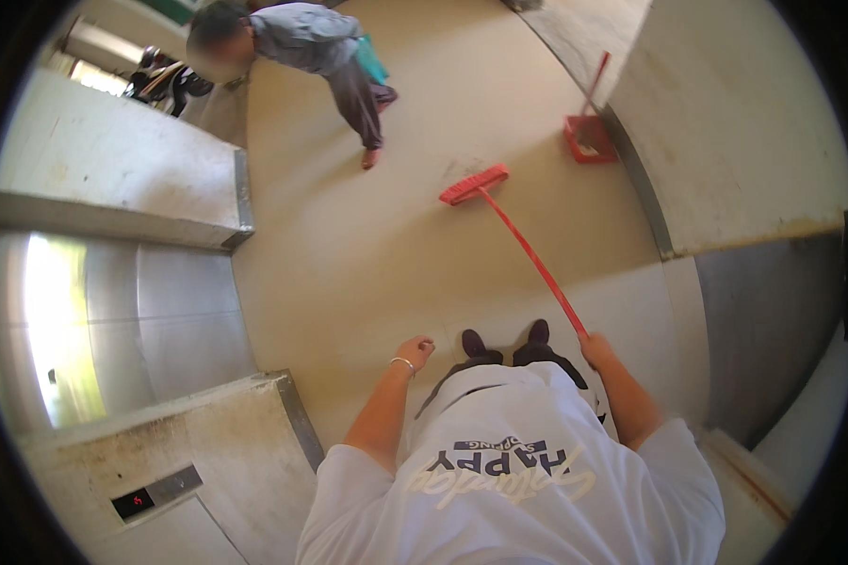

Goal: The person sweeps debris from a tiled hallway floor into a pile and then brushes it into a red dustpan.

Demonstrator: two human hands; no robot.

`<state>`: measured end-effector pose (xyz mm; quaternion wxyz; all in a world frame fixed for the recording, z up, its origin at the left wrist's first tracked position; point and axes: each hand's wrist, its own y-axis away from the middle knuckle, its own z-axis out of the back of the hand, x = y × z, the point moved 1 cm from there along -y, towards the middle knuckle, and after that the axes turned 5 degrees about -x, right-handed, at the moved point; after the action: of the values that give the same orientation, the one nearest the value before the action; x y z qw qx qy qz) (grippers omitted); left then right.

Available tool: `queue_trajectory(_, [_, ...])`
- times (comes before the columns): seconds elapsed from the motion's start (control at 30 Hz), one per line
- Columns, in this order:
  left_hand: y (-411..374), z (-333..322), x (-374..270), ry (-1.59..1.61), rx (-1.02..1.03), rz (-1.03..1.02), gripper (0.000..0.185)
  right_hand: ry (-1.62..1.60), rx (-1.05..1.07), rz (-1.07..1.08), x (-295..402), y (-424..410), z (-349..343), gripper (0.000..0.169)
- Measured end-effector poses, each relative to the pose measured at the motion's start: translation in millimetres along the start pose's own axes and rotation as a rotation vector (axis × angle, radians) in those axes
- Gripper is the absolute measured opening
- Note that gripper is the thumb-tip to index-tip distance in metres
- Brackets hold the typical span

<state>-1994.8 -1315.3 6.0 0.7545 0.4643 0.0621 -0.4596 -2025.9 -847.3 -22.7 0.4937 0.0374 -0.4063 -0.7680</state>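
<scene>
My right hand (596, 350) grips the upper end of a red broom handle (537, 263). At its far end, the red broom head (475, 185) rests on the floor, slanted. A thin patch of grey dust (464, 167) lies along its far side. My left hand (415, 351) hangs in front of my left hip with loosely curled fingers and nothing visible in it; a bracelet is on that wrist. Further off to the right, a red long-handled dustpan (588, 141) with some debris inside stands by the wall base.
A person (339, 67) with a teal bag (372, 62) walks across the tiled floor (339, 275) ahead. Walls with grey skirting (632, 176) border both sides. Metal lift doors (184, 311) are on the left, near a display panel (157, 492). A motorbike (169, 83) stands beyond.
</scene>
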Motion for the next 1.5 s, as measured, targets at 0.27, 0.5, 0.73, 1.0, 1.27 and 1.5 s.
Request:
queue_trajectory(0.27, [31.6,-4.6,119.2,0.068,-0.015,0.28,0.035,0.291,0.204,-0.272,-185.9,135.1,-35.7,0.063])
queue_trajectory(0.5, [77.1,-22.4,225.6,-0.157,0.159,0.424,0.032,-0.075,0.136,-0.145,4.0,62.1,-8.3,0.051])
queue_trajectory(0.73, [38.3,17.8,158.5,0.345,-0.185,0.315,0.024,0.011,-0.009,-0.199,-92.8,91.1,-54.9,0.056])
queue_trajectory(1.0, [61.2,-9.3,178.6,0.099,0.035,0.33,0.031,0.246,-0.028,-0.116,-70.0,117.2,-13.3,0.048])
queue_trajectory(1.27, [49.8,1.6,208.9,0.181,-0.125,0.333,0.032,0.411,0.06,0.111,96.7,111.0,54.1,0.041])
queue_trajectory(1.5, [58.5,5.0,174.8,0.367,-0.316,0.438,0.031,0.922,0.187,0.628,186.6,32.8,80.7,0.041])
